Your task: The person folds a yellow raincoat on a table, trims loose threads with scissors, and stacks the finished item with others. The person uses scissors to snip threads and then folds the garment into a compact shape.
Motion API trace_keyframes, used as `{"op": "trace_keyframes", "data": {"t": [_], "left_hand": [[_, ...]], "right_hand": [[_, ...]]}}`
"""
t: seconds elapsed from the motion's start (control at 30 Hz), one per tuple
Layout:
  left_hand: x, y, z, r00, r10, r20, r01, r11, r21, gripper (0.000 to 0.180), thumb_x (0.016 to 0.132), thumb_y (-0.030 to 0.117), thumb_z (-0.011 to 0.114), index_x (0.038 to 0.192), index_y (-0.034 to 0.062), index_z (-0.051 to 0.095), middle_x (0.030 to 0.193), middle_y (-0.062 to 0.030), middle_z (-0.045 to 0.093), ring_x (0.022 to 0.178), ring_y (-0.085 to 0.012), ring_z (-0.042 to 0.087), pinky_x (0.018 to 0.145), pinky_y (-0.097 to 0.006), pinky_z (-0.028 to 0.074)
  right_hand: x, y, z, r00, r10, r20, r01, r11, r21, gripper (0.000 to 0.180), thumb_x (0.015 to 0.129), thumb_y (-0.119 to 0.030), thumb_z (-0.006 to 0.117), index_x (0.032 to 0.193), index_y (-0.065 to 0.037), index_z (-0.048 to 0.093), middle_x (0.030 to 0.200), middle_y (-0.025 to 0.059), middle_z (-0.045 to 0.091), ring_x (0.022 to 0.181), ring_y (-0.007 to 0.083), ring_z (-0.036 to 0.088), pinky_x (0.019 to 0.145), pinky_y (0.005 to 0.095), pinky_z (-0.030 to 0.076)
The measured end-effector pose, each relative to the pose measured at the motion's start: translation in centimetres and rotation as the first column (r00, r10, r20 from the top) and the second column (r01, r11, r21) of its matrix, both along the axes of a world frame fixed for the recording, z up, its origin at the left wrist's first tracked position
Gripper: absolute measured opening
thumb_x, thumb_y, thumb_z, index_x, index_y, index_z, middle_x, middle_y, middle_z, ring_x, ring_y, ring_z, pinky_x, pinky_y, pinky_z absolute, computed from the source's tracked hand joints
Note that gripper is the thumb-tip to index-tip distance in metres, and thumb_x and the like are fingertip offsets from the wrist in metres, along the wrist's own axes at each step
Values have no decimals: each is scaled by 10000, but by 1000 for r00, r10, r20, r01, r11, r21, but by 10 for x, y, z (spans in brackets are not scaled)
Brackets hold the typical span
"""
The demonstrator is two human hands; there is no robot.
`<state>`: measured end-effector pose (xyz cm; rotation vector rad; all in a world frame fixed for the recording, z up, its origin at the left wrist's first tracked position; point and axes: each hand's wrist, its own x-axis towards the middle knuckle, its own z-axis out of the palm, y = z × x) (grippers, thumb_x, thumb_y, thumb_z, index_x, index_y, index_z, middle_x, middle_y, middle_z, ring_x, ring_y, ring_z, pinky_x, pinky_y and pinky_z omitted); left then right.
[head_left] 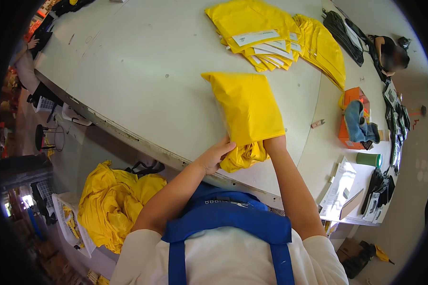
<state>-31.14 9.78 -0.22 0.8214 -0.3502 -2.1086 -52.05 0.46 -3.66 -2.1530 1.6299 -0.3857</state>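
Observation:
A yellow pouch (252,104) lies on the white table in front of me, its mouth facing me. Bunched yellow fabric (245,159) bulges from that mouth. My left hand (217,153) is closed at the pouch's left corner, thumb on top by the fabric and the other fingers mostly hidden. Into the right side of the mouth reaches my right hand (275,144); its fingers are covered by the pouch, so I cannot see how they are held.
Filled yellow pouches (257,28) with white labels are stacked at the far side. Loose yellow fabric (111,204) heaps over a white crate (66,218) at my left. An orange box (349,111), a green cylinder (368,159) and dark packages stand right. Other people are at both table ends.

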Motion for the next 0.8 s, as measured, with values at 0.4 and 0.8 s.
{"op": "trace_keyframes", "data": {"t": [0.4,0.8], "left_hand": [[-9,24,22,77,714,696,359,631,-687,187,695,103,741,823,68,609,802,-63,550,753,-248,563,620,-327,458],[-4,20,20,422,471,775,100,825,-556,56,825,52,616,824,22,568,774,-71,566,693,-174,556,618,-274,453]], "right_hand": [[-11,-5,-22,999,16,-40,-15,999,31,530,880,-355,561,1347,-135,443,1364,94,479,1266,262,437,1006,339,385],[0,1,-10,996,-82,23,81,994,68,545,883,-401,537,1344,-126,445,1345,105,497,1246,276,456,986,351,401]]}}
